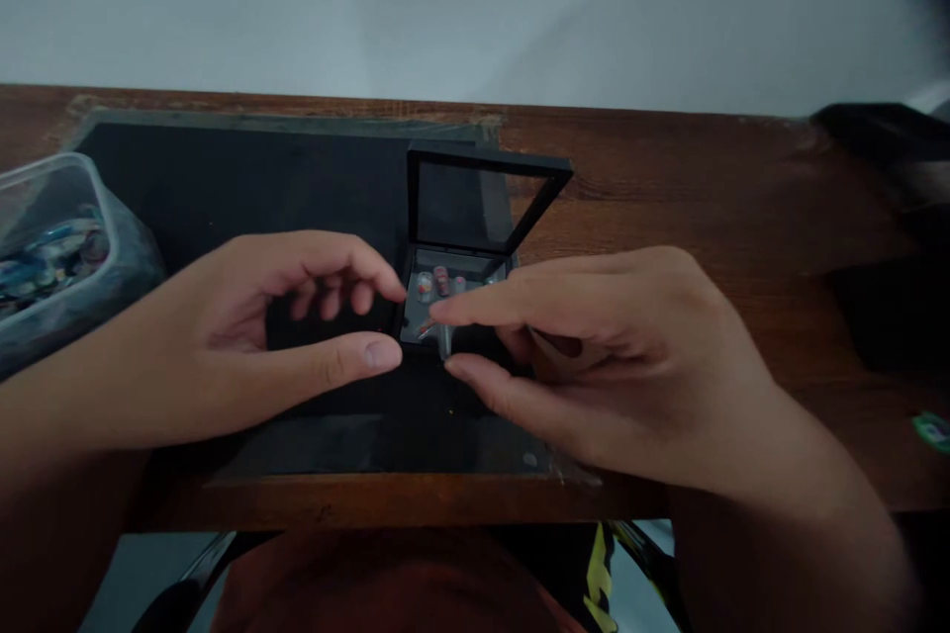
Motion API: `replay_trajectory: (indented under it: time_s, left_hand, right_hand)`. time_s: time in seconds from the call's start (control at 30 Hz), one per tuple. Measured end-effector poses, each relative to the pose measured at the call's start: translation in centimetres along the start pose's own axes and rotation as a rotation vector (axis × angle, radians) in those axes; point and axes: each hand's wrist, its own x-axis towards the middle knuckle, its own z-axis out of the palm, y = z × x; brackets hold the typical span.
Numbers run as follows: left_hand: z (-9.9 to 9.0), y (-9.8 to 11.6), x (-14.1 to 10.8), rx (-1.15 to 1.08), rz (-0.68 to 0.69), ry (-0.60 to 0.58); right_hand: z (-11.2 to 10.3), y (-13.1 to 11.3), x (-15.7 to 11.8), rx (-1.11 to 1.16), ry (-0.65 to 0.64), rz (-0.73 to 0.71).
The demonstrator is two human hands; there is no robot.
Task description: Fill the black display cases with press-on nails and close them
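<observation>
Open black case [486, 156] with small decorated pieces [441, 279] inside.
Left hand [241, 316], fingers parted, is at its left edge; right hand [630, 346] pinches a clear piece [445, 342] over its front.

the right hand [630, 356] covers part of the black case [458, 248]; the view's left edge crops the clear tub [108, 208].

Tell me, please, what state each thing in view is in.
Black hinged case: open, lid raised.
Plastic tub: uncovered, shiny items inside.
Decorated nail-like pieces: inside the case.
Black mat: lying flat.
Left hand: open, apparently empty.
Right hand: seemingly pinching a clear piece.
</observation>
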Motion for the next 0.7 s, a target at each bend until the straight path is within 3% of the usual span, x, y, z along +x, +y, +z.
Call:
replay_trajectory:
  time_s: [0.07,0.17,0.27,0.5,0.7]
  left_hand:
    - [-0.4,-1.2,-0.2,0.206,0.02,0.021]
    - [-0.4,-2.6,0.0,0.354,0.053,-0.039]
    - [-0.5,-3.2,0.4,0.352,0.113,-0.102]
    - [-1.4,-3.6,0.5,0.321,0.142,-0.105]
    - [-0.1,-2.7,0.7,0.319,0.062,-0.101]
  right_hand:
    - [-0.1,0.3,0.2,-0.027,-0.003,0.04]
    - [0.2,0.7,0.7,-0.083,-0.049,0.108]
    - [0.5,1.0,1.0,-0.14,-0.127,0.175]
    - [0.4,1.4,1.2,-0.139,-0.192,0.251]
    - [0.3,1.9,1.2,-0.087,-0.224,0.264]
